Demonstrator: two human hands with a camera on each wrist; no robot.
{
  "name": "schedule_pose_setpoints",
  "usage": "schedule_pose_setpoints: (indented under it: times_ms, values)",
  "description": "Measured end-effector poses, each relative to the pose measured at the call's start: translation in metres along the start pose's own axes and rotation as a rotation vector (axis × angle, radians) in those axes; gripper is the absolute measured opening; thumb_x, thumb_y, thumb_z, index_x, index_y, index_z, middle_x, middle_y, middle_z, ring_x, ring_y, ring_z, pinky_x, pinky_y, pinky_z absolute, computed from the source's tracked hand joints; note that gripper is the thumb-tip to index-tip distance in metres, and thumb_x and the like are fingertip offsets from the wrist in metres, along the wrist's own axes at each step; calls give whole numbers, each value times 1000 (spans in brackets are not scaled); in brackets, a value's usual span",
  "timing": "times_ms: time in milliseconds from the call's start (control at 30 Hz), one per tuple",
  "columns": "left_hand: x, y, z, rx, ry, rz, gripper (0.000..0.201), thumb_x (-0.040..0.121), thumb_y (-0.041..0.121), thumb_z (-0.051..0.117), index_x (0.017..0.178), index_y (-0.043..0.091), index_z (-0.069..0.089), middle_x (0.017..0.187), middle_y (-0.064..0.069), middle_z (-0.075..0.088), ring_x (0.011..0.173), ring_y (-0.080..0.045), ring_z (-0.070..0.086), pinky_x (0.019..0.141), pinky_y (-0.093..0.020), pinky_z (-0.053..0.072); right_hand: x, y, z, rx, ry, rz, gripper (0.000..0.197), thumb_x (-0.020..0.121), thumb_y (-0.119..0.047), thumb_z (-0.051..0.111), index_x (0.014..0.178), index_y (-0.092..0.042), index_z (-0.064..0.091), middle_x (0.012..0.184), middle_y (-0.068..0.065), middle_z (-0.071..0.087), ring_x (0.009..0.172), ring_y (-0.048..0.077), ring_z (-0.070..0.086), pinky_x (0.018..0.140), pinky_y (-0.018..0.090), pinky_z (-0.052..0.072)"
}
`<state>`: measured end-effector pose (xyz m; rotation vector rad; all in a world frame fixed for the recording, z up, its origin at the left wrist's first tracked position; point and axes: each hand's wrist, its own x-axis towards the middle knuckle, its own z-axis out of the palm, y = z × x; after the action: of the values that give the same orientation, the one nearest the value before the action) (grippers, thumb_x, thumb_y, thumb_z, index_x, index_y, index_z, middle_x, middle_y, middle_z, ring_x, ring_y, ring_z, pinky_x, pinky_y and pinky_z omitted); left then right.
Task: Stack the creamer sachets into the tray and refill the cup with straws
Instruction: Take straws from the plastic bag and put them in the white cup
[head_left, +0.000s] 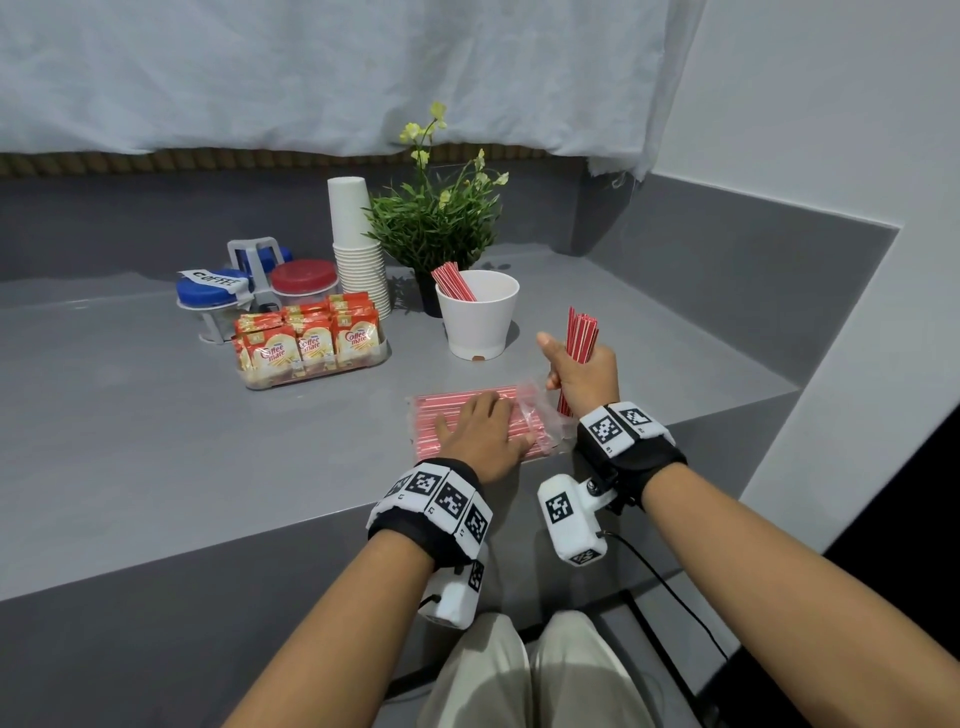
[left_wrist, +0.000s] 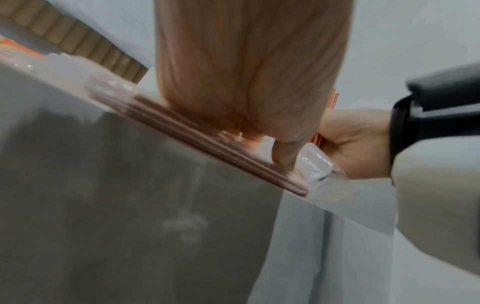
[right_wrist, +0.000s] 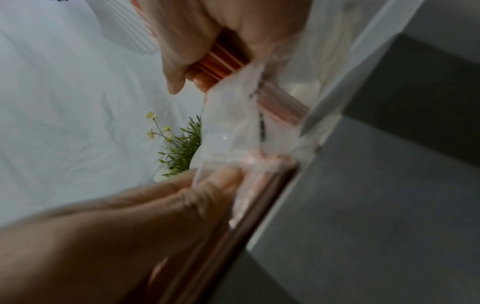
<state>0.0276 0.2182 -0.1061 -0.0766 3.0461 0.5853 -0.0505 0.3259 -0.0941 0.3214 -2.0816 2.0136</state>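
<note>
My right hand (head_left: 582, 371) grips an upright bundle of red straws (head_left: 581, 332) just right of the white cup (head_left: 478, 312), which holds a few straws (head_left: 453, 283) leaning at its left. In the right wrist view the bundle of red straws (right_wrist: 221, 61) shows between my curled fingers. My left hand (head_left: 480, 431) lies flat, pressing on the clear plastic bag of straws (head_left: 431, 415) on the counter; the left wrist view shows the bag of straws (left_wrist: 182, 127) under my palm. The clear tray (head_left: 311, 371) is packed with upright orange creamer sachets (head_left: 311, 338).
Behind the tray stand jars with blue and red lids (head_left: 304, 278) in a rack, a stack of white paper cups (head_left: 356, 244) and a potted plant (head_left: 434, 218). The grey counter (head_left: 156, 441) ends in a front edge near my wrists; a wall rises on the right.
</note>
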Motion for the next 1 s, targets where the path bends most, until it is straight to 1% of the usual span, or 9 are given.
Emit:
schedule_pose_setpoints:
  times_ms: [167,267,367,467,600,767,833,933,1000]
  values:
    - [-1,1,-2,5,-6,-1,56,95,41,41,144,17,25,154,-1,16,144,-22,12,113,-58,8,-9,6,4,-19,-46,27,37,84,-29,65,59,-11,44,51,4,43,33,1,40,42,12,39]
    - [0,1,-7,-28,-47,-11,58,93,40,47,142,16,28,152,-2,22,142,-23,17,114,-56,12,-7,1,4,-30,-51,43,41,84,-31,64,56,-13,41,48,3,40,31,2,38,42,14,39]
    - [7,3,-24,-58,-103,0,58,90,32,55,139,10,33,144,-10,34,132,-26,34,109,-42,29,5,-17,5,-44,-47,7,45,85,-34,63,52,-15,40,46,3,41,33,5,39,44,17,39]
    - [18,5,-55,-116,-96,-24,58,92,28,54,140,7,30,143,-15,39,130,-28,40,104,-34,34,21,-41,8,-59,-54,-48,47,86,-37,61,50,-15,41,37,-3,43,35,10,41,43,16,38]
    - [36,1,-98,-152,19,-71,52,93,33,53,135,8,38,138,-14,46,127,-27,44,100,-30,35,42,-72,18,2,-57,-132,47,88,-31,60,47,-15,43,28,-5,42,30,3,41,42,11,39]
    - [63,-8,-135,-152,163,-77,36,93,29,52,120,6,53,127,-13,55,118,-27,50,93,-30,40,68,-95,40,7,-69,-167,46,88,-38,57,52,-14,42,36,-5,44,33,6,43,47,17,43]
    - [79,-14,-142,-218,212,-106,36,91,27,55,122,8,51,125,-14,56,114,-28,54,91,-32,44,80,-101,51,6,-77,-164,45,88,-40,57,54,-16,42,45,1,45,37,10,45,50,22,44]
    - [100,-24,-148,-323,275,-165,43,90,23,57,129,11,43,125,-15,55,110,-30,57,85,-31,46,99,-100,70,-33,-52,-145,47,90,-39,54,52,-15,42,48,3,45,43,15,44,50,24,42]
    - [114,-32,-150,-328,328,-194,45,89,19,58,130,9,42,127,-16,54,113,-30,54,88,-31,44,113,-92,84,-54,-26,-102,46,91,-37,53,51,-14,43,48,3,46,44,16,45,56,29,44]
